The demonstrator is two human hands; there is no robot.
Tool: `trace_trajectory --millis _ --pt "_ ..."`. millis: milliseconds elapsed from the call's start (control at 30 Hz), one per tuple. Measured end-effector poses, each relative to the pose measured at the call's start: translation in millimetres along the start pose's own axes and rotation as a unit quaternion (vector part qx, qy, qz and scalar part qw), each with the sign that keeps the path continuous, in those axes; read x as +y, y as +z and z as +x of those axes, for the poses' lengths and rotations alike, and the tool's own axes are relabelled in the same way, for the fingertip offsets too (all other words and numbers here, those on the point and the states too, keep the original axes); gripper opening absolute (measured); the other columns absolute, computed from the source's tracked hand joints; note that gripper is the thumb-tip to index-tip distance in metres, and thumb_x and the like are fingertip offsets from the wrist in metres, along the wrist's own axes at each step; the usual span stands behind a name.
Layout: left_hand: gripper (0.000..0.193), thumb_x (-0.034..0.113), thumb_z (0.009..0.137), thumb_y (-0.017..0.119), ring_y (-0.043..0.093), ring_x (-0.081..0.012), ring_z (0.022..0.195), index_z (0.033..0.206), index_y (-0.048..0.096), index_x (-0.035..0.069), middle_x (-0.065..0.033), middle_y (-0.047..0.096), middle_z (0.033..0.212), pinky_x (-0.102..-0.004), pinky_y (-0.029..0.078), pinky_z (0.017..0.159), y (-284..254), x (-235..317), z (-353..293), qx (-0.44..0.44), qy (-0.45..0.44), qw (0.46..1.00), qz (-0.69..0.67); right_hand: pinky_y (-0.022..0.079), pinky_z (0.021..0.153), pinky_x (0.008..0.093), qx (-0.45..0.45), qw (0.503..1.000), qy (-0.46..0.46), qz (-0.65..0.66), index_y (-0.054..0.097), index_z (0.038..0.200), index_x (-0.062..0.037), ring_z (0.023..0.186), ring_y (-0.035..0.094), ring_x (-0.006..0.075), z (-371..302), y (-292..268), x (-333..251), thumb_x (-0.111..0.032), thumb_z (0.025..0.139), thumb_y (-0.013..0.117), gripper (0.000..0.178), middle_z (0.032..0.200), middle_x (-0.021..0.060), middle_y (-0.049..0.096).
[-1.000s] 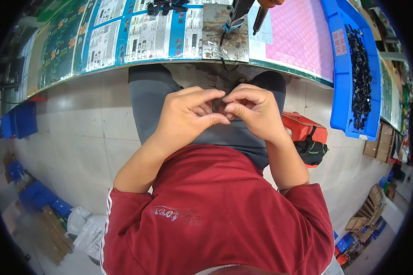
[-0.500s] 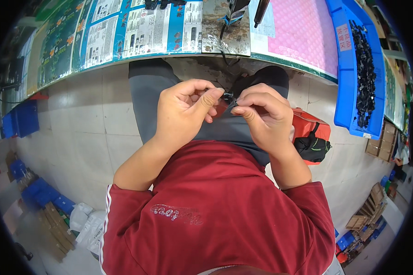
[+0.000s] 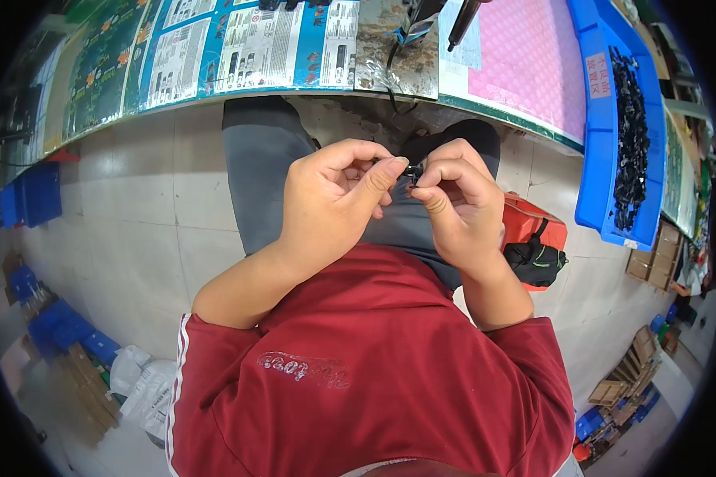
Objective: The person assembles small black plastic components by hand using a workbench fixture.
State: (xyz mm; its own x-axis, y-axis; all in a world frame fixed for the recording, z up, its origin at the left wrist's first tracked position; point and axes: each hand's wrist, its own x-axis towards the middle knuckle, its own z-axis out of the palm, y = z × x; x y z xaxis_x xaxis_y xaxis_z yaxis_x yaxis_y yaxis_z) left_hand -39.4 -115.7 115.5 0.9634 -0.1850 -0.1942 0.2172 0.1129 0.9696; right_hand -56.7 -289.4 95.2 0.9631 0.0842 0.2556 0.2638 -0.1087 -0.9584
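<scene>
Above my lap, my left hand (image 3: 338,187) and my right hand (image 3: 461,195) face each other, fingertips almost meeting. Between them is a small black part (image 3: 411,170), glossy and mostly hidden by the fingers. My left thumb and forefinger pinch one end of it. The thumb and forefinger of my right hand are closed at its other side, where a thin dark bit shows near the thumb tip. The part's exact kind is too small to make out.
Ahead stands a workbench with printed sheets (image 3: 258,48), a metal plate (image 3: 374,71) under a dark tool, and a pink sheet (image 3: 533,63). A blue bin (image 3: 601,159) of black pieces sits at right. Below it on the floor is a red container (image 3: 553,234) with a black pouch.
My left hand has shifted slightly right, bringing the hands closer together. The black part has turned and shows less between the fingers.
</scene>
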Motion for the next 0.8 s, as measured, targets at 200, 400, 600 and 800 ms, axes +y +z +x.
trace_trajectory --millis 200,400,600,800 --pt "0.014 0.012 0.092 0.07 0.06 -0.0051 0.061 0.094 0.069 -0.002 -0.0027 0.065 0.074 -0.0192 0.047 0.052 0.6 -1.3 -1.8 -0.008 0.017 1.0 -0.002 0.046 0.066 0.023 -0.011 1.0 -0.011 0.014 0.061 0.09 0.0019 0.079 0.054 0.0113 1.8 -1.8 4.0 -0.006 0.089 0.071 0.013 0.094 0.0065 0.054" --pt "0.012 0.009 0.092 0.069 0.062 -0.0068 0.064 0.093 0.069 -0.003 -0.0035 0.066 0.077 -0.0203 0.049 0.053 3.8 -7.5 1.0 -0.003 0.046 0.999 0.012 0.049 0.07 0.0228 0.034 0.998 -0.023 0.044 0.057 0.098 0.0031 0.08 0.055 0.0109 1.5 1.6 18.7 -0.005 0.09 0.069 0.016 0.091 0.006 0.054" --pt "0.007 0.001 0.086 0.072 0.065 -0.0139 0.067 0.092 0.069 -0.003 -0.0083 0.066 0.083 -0.0256 0.052 0.056 6.0 -29.9 16.8 0.018 0.206 0.974 0.088 0.057 0.071 0.0263 0.067 0.954 0.178 0.233 0.053 0.11 0.006 0.079 0.068 0.0161 2.9 3.9 4.5 -0.004 0.094 0.064 0.022 0.091 0.011 0.064" --pt "0.016 -0.004 0.076 0.075 0.065 -0.0273 0.074 0.091 0.069 -0.002 -0.0135 0.065 0.087 -0.0322 0.054 0.063 7.4 -39.7 38.9 0.011 0.387 0.887 0.252 0.058 0.066 0.0272 0.056 0.919 0.246 0.304 0.06 0.106 0.005 0.074 0.069 0.0172 19.7 -16.1 14.1 -0.009 0.096 0.063 0.017 0.084 0.0113 0.068"
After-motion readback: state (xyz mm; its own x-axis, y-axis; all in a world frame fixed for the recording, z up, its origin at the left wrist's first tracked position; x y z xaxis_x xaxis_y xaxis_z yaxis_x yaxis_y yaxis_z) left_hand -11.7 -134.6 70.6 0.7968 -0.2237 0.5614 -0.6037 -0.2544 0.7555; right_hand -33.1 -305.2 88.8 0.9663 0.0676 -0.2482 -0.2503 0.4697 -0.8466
